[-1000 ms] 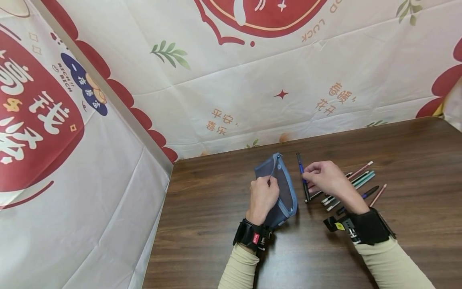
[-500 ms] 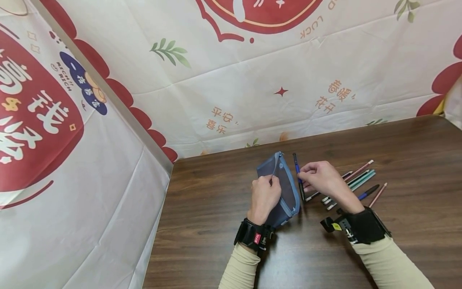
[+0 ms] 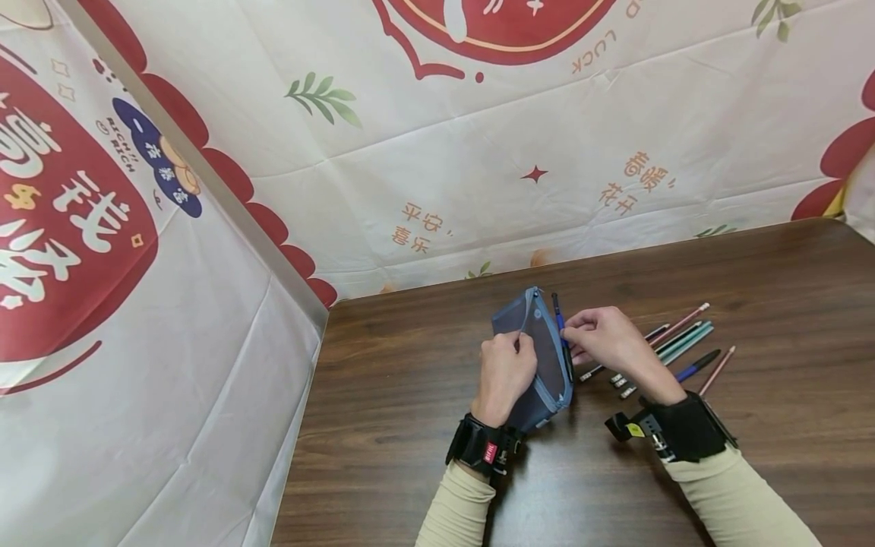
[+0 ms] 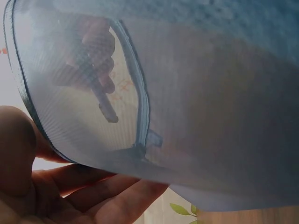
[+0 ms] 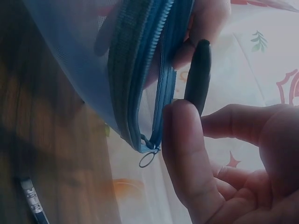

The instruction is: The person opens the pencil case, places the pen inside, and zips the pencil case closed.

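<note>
A blue mesh zip pencil case (image 3: 522, 414) stands tilted over the table, its zipped mouth open toward the right. My left hand (image 3: 504, 374) pinches one edge of that mouth between thumb and fingers. Through the sheer mesh in the left wrist view, the other hand and a dark pen show as blurred shapes. My right hand (image 3: 610, 338) pinches a blue-and-black pen (image 3: 560, 323) between thumb and fingers, right beside the case's opening. In the right wrist view the pen's dark end (image 5: 198, 74) is close to the zipper (image 5: 156, 42); whether they touch I cannot tell.
Several pencils (image 3: 683, 346) lie in a loose pile right of the case, partly under my right forearm. Near them are another blue-and-black pen (image 3: 699, 366) and a pink pencil (image 3: 719, 369). A printed cloth (image 3: 465, 152) hangs behind the brown table (image 3: 383, 410).
My right hand has carried the pen leftward, up to the mouth of the pencil case. The left hand and the case have shifted slightly right.
</note>
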The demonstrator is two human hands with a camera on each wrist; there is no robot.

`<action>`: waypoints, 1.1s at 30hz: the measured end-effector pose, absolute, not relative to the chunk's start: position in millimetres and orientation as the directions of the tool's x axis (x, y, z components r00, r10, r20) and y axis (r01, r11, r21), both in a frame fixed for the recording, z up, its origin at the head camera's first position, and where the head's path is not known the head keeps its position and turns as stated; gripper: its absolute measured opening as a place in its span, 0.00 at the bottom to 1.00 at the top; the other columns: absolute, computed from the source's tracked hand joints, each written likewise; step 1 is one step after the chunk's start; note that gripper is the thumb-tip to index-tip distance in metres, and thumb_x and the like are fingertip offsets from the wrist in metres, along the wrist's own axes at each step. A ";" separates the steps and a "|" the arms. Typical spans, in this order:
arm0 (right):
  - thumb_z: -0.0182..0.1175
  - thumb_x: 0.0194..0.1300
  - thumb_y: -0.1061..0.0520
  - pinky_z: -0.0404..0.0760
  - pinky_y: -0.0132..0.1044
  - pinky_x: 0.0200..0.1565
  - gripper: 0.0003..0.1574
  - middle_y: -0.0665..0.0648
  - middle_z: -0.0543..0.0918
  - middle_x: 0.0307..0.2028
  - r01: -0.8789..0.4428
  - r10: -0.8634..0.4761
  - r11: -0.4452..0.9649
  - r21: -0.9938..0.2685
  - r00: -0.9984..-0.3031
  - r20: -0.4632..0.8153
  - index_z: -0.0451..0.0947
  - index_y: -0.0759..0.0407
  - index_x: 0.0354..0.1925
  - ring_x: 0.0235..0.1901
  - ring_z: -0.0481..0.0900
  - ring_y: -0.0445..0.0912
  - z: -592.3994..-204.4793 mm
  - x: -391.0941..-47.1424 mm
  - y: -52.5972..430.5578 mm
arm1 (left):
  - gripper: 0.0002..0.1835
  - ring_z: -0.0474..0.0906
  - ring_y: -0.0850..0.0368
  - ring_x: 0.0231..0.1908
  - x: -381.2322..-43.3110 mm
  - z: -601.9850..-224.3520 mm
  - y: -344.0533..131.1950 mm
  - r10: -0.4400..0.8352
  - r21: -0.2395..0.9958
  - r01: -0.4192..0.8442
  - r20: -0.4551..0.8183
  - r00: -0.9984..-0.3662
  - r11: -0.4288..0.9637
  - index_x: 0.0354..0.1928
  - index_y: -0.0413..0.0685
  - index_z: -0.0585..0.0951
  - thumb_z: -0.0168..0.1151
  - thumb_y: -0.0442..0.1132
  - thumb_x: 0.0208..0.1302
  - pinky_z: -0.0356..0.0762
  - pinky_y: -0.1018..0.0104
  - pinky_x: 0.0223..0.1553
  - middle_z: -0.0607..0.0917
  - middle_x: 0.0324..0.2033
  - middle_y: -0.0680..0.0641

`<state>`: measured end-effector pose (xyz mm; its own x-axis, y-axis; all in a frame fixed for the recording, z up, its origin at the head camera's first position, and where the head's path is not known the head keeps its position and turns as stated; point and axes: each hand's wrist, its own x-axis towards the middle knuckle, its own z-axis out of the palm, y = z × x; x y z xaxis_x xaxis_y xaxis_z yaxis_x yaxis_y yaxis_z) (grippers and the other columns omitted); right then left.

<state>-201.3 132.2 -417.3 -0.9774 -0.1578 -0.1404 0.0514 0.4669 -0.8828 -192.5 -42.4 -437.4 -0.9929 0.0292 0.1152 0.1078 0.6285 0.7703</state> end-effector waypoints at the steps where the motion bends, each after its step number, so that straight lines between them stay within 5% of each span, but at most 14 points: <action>1: 0.53 0.66 0.57 0.85 0.45 0.32 0.21 0.69 0.85 0.36 0.052 -0.159 0.466 -0.883 -0.977 -0.142 0.75 0.75 0.47 0.27 0.84 0.47 -417.4 -201.4 132.1 | 0.21 0.69 0.65 0.09 -192.6 -437.2 -42.1 0.029 0.771 0.108 0.116 -0.993 0.627 0.15 0.51 0.73 0.46 0.44 0.67 0.65 0.71 0.10 0.70 0.08 0.54; 33: 0.54 0.66 0.59 0.85 0.39 0.28 0.18 0.61 0.85 0.27 0.046 -0.199 0.471 -0.881 -0.968 -0.156 0.76 0.73 0.46 0.24 0.83 0.46 -420.0 -201.8 124.3 | 0.21 0.64 0.66 0.06 -193.1 -437.2 -37.2 0.041 0.750 0.151 0.163 -0.986 0.644 0.13 0.51 0.70 0.47 0.42 0.66 0.60 0.73 0.07 0.66 0.07 0.55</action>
<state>-201.8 124.3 -420.0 -0.9675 -0.1987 -0.1564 0.0458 0.4705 -0.8812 -193.1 -37.2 -437.2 -0.9858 0.0414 0.1626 0.1508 0.6439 0.7501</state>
